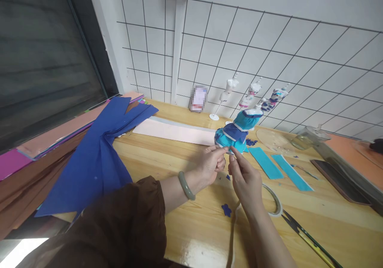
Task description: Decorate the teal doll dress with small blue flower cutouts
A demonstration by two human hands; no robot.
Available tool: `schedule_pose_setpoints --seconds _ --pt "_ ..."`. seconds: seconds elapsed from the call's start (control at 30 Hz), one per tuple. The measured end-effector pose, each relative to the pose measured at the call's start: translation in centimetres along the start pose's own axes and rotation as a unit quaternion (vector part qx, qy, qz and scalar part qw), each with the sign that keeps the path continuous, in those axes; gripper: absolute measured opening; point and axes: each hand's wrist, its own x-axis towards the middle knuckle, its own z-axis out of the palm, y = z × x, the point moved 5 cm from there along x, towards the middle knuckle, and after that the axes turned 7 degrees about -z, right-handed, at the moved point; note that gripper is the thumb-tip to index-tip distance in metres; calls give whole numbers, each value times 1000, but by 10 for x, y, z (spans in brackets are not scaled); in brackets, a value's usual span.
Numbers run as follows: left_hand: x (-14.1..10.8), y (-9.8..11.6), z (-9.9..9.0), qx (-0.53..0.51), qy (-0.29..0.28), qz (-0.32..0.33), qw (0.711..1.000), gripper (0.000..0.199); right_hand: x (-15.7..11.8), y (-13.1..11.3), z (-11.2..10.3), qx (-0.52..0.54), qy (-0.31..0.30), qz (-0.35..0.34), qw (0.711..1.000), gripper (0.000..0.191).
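A small white mannequin (pixel 256 111) wears a tiered dress (pixel 236 132) of turquoise and dark blue paper or fabric and leans to the right. At the dress's lower hem, my left hand (pixel 213 162) pinches the edge between thumb and fingers. Close beside it, my right hand (pixel 243 172) has its fingertips closed at the same hem. A narrow pale strip (pixel 235 228) hangs down below my right hand toward the table's front edge. What exactly lies between the fingertips is too small to make out.
Tape roll (pixel 277 202), scissors (pixel 311 240) and a blue flower cutout (pixel 226 210) lie nearby. Turquoise strips (pixel 266 163) are at right, beside a dark phone (pixel 339 182). Blue sheets (pixel 89 164) cover the left. Several mannequins, including a bare one (pixel 230 86), stand behind.
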Motion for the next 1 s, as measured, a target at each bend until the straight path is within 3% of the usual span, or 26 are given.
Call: schedule_pose_setpoints --seconds 0.17,0.3,0.43,0.57,0.77,1.0 --pt "0 0 -1 12 1 5 1000 32 -3 -3 -6 -11 37 -35 999 47" --pt "1 0 -2 17 4 9 1000 32 -3 -5 -2 -33 2 -57 998 41" --pt "2 -2 -4 12 5 0 1000 34 -2 -3 2 -19 -33 -22 999 44" --pt "3 -3 -5 -6 2 -9 1000 34 1 -4 2 58 -24 50 997 45" --pt "1 -3 -2 -29 -9 -27 999 35 1 3 7 288 -9 173 942 49" --pt "2 -4 -4 -12 -26 -16 999 35 1 14 13 377 -6 210 902 51"
